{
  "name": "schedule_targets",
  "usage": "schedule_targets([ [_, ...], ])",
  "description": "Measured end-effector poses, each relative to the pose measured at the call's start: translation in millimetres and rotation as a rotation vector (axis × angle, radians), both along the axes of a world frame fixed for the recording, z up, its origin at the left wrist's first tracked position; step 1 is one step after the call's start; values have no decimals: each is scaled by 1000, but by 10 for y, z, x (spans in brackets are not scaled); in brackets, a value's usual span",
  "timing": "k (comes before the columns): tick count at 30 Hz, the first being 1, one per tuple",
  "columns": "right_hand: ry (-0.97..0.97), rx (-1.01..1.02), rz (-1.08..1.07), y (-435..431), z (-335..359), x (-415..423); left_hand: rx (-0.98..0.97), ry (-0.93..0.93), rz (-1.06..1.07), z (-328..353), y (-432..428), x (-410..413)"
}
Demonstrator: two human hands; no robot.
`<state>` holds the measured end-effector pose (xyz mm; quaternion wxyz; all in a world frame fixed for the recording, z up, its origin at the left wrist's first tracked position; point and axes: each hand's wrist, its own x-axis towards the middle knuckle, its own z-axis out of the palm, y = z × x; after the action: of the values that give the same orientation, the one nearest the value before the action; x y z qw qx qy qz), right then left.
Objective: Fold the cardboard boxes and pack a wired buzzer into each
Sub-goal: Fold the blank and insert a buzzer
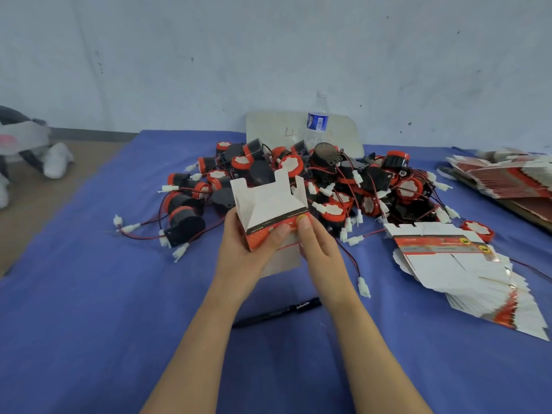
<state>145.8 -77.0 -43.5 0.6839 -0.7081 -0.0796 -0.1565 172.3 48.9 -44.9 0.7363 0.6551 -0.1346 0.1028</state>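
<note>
**Both hands on a half-folded box**

Forearms reach in from the bottom edge and meet over the blue-covered counter. The left hand grips the cardboard box from its left side, thumb lying across the red printed front. The right hand holds the box's right side, thumb pressed flat on the same front panel; its fingers go behind the card, out of sight. The box is held above the counter, roughly at the middle of the view, with its open end turned away from the camera. Its white inside shows and its notched flaps stand up. A loose white flap hangs down below the hands.

A black pen lies on the cloth between the two forearms. Just behind the box sits the pile of wired buzzers, black bodies with red caps, their red and black wires and white plugs tangled together. One white plug lies apart, to the right of the right wrist.

To the right a fanned stack of flat box blanks rests on the cloth. A second stack lies farther back by the right edge. A clear plastic bottle stands behind the pile, in front of a pale board leaning on the wall.
</note>
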Motion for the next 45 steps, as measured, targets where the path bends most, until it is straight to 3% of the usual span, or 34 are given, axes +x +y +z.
schedule_targets([
  [6,51,57,14,-92,20,-13,26,28,-39,14,23,-9],
  [12,58,36,57,-199,-9,7,218,-155,-148,30,72,-25],
  [15,33,71,62,-217,-31,32,294,-219,-121,20,73,-44],
  [22,-144,-8,-53,-182,-19,23,251,-232,-65,-42,72,-22],
  [27,-107,98,14,-148,23,-7,324,-300,27,-73,49,10],
  [29,-50,45,-5,-122,26,-9,379,-309,-1,-72,24,7],
  [33,83,5,27,-54,29,-35,173,-142,-254,-29,-72,-83],
  [36,89,13,25,-37,40,-28,82,-61,-247,-1,-140,-91],
  [40,115,100,91,-74,11,7,208,-170,-272,-10,-188,-150],
  [45,170,446,158,-137,105,-2,404,-237,-362,-38,-184,-182],
])
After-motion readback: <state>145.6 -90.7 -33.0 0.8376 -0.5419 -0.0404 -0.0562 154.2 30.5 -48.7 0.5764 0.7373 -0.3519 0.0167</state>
